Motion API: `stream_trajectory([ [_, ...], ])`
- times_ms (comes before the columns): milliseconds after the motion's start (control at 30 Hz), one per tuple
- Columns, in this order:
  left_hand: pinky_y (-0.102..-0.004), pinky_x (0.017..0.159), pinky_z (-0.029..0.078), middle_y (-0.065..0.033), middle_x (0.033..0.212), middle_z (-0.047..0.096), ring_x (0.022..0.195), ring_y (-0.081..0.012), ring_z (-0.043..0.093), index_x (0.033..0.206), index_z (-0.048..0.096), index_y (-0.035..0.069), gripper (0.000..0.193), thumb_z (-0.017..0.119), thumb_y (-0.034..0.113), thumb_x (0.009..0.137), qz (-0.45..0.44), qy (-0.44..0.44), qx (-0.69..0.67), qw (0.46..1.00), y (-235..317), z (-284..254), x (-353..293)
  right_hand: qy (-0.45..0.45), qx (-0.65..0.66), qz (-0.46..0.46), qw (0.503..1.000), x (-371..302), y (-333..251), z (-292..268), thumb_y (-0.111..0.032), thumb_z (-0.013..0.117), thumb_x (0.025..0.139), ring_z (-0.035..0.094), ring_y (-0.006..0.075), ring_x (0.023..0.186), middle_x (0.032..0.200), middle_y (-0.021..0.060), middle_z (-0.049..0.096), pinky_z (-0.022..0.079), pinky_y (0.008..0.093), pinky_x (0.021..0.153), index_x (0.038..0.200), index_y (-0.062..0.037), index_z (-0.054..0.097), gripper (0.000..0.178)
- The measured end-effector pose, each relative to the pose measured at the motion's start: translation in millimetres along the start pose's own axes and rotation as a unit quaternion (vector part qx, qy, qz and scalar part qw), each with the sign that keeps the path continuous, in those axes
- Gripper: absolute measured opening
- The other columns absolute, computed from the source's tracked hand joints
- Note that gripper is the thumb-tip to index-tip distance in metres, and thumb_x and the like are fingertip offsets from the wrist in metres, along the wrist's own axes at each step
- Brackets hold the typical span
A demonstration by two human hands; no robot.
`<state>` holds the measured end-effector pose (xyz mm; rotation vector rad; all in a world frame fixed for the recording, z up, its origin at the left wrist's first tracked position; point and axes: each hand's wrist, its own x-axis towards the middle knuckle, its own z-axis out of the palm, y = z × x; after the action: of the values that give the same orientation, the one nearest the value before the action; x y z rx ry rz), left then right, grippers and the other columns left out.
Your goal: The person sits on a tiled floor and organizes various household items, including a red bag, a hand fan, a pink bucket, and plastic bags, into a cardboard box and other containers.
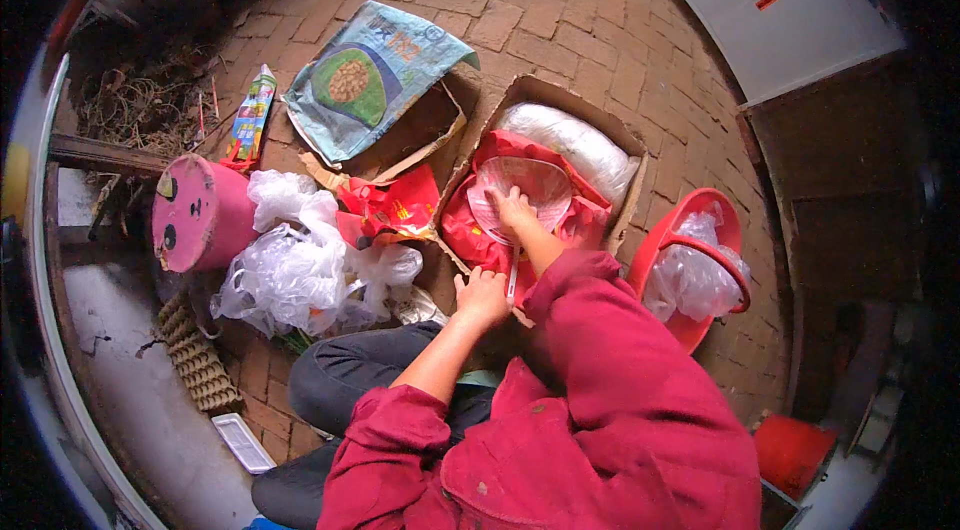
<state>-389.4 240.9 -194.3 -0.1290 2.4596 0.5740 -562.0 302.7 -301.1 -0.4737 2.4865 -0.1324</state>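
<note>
An open cardboard box sits on the floor in front of me, holding red plastic bags and a white wrapped bundle. On top of the red bags lies a pale, round hand fan, its thin handle pointing toward me. My right hand reaches into the box and rests on the fan's face with fingers apart. At the box's near left edge is my left hand, its fingers bent over the cardboard; the fingertips are partly hidden.
Left of the box are a red bag, white plastic bags, a pink round stool and an egg tray. A blue printed sack lies beyond. A red basket with clear bags stands right, near a white cabinet.
</note>
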Motion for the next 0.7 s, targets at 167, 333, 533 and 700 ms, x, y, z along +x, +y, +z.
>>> stream_trajectory([
  [167, -0.0458, 0.086, 0.043, -0.0143, 0.1, 0.06, 0.102, -0.0324, 0.054, 0.105, 0.059, 0.008, 0.038, 0.062, 0.033, 0.077, 0.028, 0.11, -0.096, 0.989, -11, -19, -24, 0.07, 0.017, -0.066, 0.995, -27, 9, -7, -0.01, 0.064, 0.071, 0.045, 0.0411, 0.109, 0.12, 0.022, 0.04, 0.044, 0.0464, 0.09, 0.134, -0.0229, 0.035, 0.07],
  [333, -0.0453, 0.083, 0.047, -0.0157, 0.101, 0.06, 0.099, -0.0335, 0.055, 0.099, 0.06, 0.006, 0.035, 0.064, 0.032, 0.076, 0.018, 0.115, -0.111, 0.987, -21, -21, -36, 0.285, 0.133, -0.179, 0.932, -92, 13, -15, -0.013, 0.06, 0.076, 0.052, 0.0405, 0.095, 0.097, 0.0241, 0.052, 0.045, 0.0465, 0.08, 0.105, -0.0028, 0.052, 0.032],
  [533, -0.0451, 0.082, 0.046, -0.018, 0.099, 0.06, 0.097, -0.0355, 0.055, 0.097, 0.059, 0.003, 0.034, 0.063, 0.031, 0.077, 0.03, 0.17, -0.152, 0.973, -23, -15, -42, 0.072, 0.107, 0.017, 0.991, -155, 8, 1, -0.045, 0.057, 0.08, 0.063, 0.041, 0.086, 0.087, 0.027, 0.064, 0.049, 0.0487, 0.075, 0.083, 0.0036, 0.065, 0.05],
  [700, -0.0446, 0.081, 0.047, -0.0204, 0.097, 0.063, 0.095, -0.0355, 0.059, 0.102, 0.062, 0.006, 0.042, 0.057, 0.042, 0.081, -0.018, 0.189, -0.229, 0.955, -21, -22, -58, 0.199, 0.274, 0.019, 0.941, -170, -23, -1, -0.041, 0.055, 0.084, 0.062, 0.0374, 0.078, 0.079, 0.0221, 0.063, 0.047, 0.0457, 0.067, 0.086, -0.0031, 0.063, 0.039],
])
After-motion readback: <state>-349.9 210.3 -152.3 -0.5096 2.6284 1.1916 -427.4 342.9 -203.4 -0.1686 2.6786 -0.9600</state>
